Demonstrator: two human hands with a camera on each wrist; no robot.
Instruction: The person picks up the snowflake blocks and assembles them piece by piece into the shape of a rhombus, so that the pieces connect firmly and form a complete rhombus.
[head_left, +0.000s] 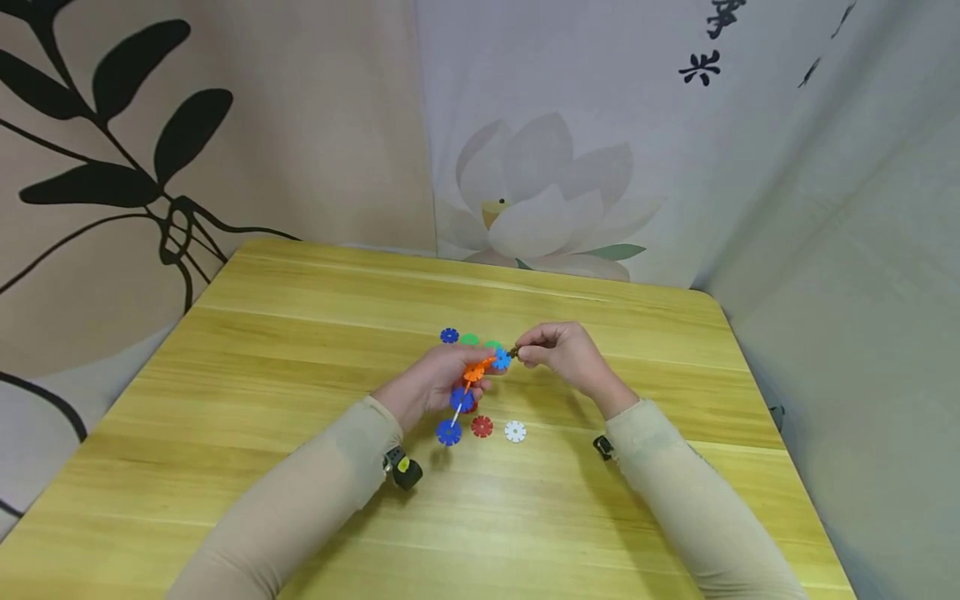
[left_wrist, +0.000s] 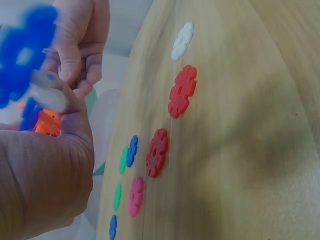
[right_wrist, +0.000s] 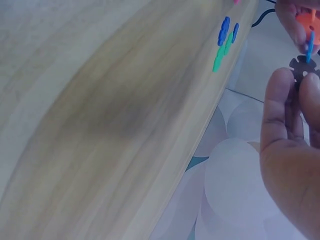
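Observation:
My left hand (head_left: 433, 379) grips a chain of notched plastic snowflake discs above the table. The chain has blue discs (head_left: 448, 432) at its near end, a white piece (left_wrist: 50, 97) between them, orange discs (head_left: 474, 373) at the fingers and a light blue disc (head_left: 501, 359) at the far end. My right hand (head_left: 568, 357) pinches a dark brown disc (right_wrist: 303, 65) between thumb and fingertips. In the right wrist view, the brown disc meets the light blue disc's edge; whether their slots are joined cannot be told. Fingers hide part of the chain.
Loose discs lie on the wooden table (head_left: 315, 350): a white disc (head_left: 515, 431) and a red disc (head_left: 482, 427) on the near side, another red disc (left_wrist: 157, 153), a pink disc (left_wrist: 135, 196), and several green and blue discs beyond the left hand. A curtain (head_left: 337, 125) hangs behind.

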